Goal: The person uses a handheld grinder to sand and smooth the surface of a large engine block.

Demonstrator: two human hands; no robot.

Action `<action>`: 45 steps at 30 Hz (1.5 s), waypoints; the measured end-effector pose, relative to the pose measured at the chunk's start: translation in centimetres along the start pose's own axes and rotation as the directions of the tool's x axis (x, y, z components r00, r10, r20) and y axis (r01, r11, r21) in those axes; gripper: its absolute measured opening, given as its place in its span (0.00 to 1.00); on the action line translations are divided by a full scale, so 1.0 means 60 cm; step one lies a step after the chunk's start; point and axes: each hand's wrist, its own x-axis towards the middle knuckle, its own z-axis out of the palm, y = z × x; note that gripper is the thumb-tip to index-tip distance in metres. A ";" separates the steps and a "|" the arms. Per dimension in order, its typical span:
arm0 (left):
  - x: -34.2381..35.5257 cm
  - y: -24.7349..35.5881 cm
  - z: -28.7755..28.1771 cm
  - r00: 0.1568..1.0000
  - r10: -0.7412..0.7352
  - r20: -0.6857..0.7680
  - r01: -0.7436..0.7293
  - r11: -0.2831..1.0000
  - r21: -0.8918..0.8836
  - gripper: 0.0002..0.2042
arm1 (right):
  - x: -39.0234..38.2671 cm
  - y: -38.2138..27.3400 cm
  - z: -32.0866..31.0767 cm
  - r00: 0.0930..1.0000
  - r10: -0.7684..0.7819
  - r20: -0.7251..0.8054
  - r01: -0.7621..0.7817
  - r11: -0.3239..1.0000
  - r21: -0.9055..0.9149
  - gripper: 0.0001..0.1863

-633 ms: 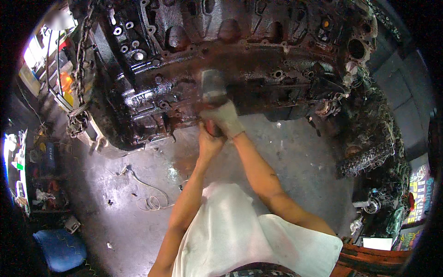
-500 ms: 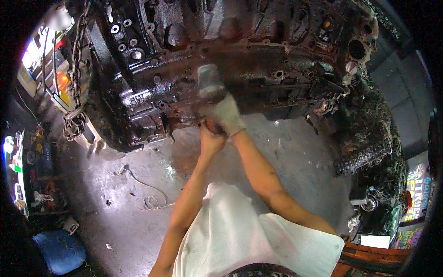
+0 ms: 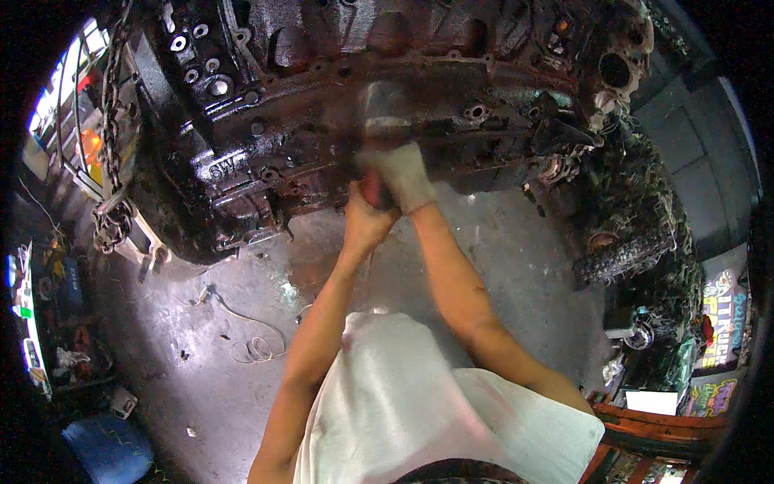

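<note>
Both my hands are closed on a hand-held tool with a red and dark body (image 3: 374, 189). Motion smears its grey, rounded front part (image 3: 387, 105), and I cannot make out its exact kind. My bare left hand (image 3: 369, 219) wraps round the rear of the body. Ahead of it, my right hand (image 3: 407, 173), in a pale work glove, grips nearer the front, its fingers blurred. The tool's front lies over the side of a big, dark, oily engine block (image 3: 306, 133); whether they touch cannot be seen.
A heavy chain (image 3: 113, 185) hangs at the block's left end. On the grey floor (image 3: 500, 266) lies a thin pale cord (image 3: 250, 327). A grimy ridged metal part (image 3: 625, 254) stands at right, above an orange frame (image 3: 653, 427). Lower left is a blue container (image 3: 109, 448).
The tool and both hands have moved slightly up and away from me along the block. The whole view has shifted a little. Both hands keep their grip.
</note>
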 end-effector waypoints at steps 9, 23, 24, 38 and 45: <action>-0.035 -0.103 0.028 1.000 0.011 -0.022 -0.013 0.998 -0.062 0.28 | -0.053 0.057 0.038 0.999 -0.031 0.017 0.027 0.980 0.200 0.33; -0.028 -0.145 0.060 0.986 0.161 0.039 -0.165 0.969 0.183 0.24 | -0.061 0.141 0.037 0.996 -0.085 0.036 0.066 0.926 0.373 0.36; -0.030 -0.148 0.066 0.978 0.194 0.082 -0.189 0.980 -0.068 0.23 | -0.063 0.143 0.035 0.996 -0.090 0.016 0.078 0.930 0.360 0.36; -0.003 -0.082 0.156 0.985 -0.004 0.171 -0.013 0.995 0.099 0.23 | -0.001 0.192 -0.058 1.000 0.006 0.003 -0.007 0.966 0.260 0.25; -0.012 -0.080 0.159 0.990 0.133 -0.039 -0.137 0.907 -0.398 0.23 | -0.001 0.128 -0.045 0.991 -0.115 0.065 0.097 0.965 0.243 0.38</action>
